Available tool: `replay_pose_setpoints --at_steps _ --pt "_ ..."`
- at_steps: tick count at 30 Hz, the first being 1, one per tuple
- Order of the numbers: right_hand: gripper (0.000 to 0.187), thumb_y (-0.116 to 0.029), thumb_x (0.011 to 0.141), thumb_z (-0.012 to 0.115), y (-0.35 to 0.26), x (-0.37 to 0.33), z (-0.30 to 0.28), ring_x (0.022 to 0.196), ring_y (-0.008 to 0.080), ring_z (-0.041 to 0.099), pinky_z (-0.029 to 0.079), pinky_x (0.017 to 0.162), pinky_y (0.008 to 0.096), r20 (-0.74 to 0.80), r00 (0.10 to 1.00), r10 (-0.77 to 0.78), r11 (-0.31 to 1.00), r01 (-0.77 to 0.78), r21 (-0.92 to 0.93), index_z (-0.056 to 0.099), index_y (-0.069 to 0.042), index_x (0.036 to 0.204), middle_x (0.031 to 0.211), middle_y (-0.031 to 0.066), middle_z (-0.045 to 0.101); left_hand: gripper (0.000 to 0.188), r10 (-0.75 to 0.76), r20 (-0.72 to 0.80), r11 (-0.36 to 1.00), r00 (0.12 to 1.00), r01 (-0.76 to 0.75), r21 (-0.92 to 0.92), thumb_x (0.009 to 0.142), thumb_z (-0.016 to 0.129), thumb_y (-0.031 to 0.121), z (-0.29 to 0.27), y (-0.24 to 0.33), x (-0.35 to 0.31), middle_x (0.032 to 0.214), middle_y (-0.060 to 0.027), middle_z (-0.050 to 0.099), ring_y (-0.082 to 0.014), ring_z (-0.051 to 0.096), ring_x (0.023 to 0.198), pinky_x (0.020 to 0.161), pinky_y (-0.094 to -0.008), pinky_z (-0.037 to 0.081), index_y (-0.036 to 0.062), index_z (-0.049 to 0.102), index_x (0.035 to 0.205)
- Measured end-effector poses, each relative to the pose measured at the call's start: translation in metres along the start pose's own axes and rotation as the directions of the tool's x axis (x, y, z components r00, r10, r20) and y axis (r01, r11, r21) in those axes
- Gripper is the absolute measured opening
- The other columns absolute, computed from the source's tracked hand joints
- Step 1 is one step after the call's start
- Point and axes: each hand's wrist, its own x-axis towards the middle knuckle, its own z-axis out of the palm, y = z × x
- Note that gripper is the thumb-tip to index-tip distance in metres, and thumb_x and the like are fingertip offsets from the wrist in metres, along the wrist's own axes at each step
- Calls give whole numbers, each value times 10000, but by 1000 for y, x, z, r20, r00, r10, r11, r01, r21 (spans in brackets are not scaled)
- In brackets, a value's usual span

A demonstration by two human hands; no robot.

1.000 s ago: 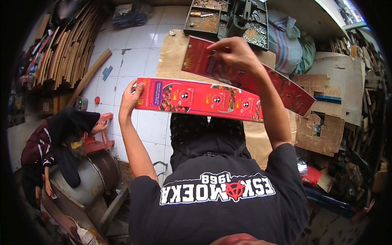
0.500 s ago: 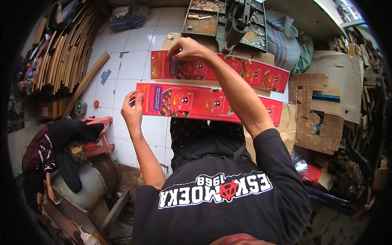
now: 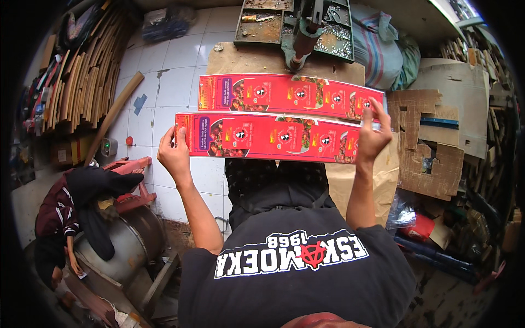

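Observation:
Two long red printed strips, with food pictures and a purple label, lie across in front of me, one behind the other. The near strip (image 3: 262,136) has its left end pinched by my left hand (image 3: 175,154), thumb on top. At the right ends, my right hand (image 3: 373,136) is closed, thumb and fingers bent together. It covers the near strip's right end, and its fingertips overlap the far strip (image 3: 273,94); which of the two it grips is hard to make out. Under the far strip is a brown board (image 3: 246,62).
Beyond the board stands a metal press (image 3: 303,41) beside trays of small metal parts (image 3: 333,41). A sack (image 3: 374,49) and cut cardboard (image 3: 426,147) are at the right. Stacked wood strips (image 3: 87,65) stand at the left; a person (image 3: 60,208) bends over a metal drum (image 3: 120,246).
My right hand has moved from the far strip's left end to the strips' right ends. The near strip and my left hand have shifted slightly left.

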Motion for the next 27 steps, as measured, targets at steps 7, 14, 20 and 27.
replay_pose_setpoints --at_steps 7,14,20,27 --pt "299 -11 904 643 114 -52 -58 760 46 573 469 700 184 -13 846 533 791 -493 362 620 74 1189 864 11 646 283 33 3 999 999 -33 42 852 730 173 2 1 6 1049 -165 695 -287 657 993 911 -368 488 -44 698 1031" --pt "295 9 892 647 106 -51 -62 823 82 626 518 745 209 -64 824 564 769 -495 403 625 73 1180 923 63 679 280 -33 73 973 997 48 -227 911 661 143 -9 12 9 998 -139 700 -195 674 916 797 -303 528 -25 656 1134" --pt "284 12 891 641 94 -42 -69 765 83 620 516 706 208 -167 798 579 745 -434 506 626 78 1166 877 57 673 495 -14 451 465 893 405 -787 932 597 44 -31 43 14 1131 -161 645 -187 668 967 816 -293 568 41 400 1386" --pt "296 -16 911 629 56 -29 -65 832 151 616 505 801 283 -340 880 331 940 -277 198 628 56 1198 974 67 671 535 105 621 472 777 510 -719 914 638 52 -24 78 -9 1190 -182 618 -199 645 1039 904 -327 538 -4 387 1383"
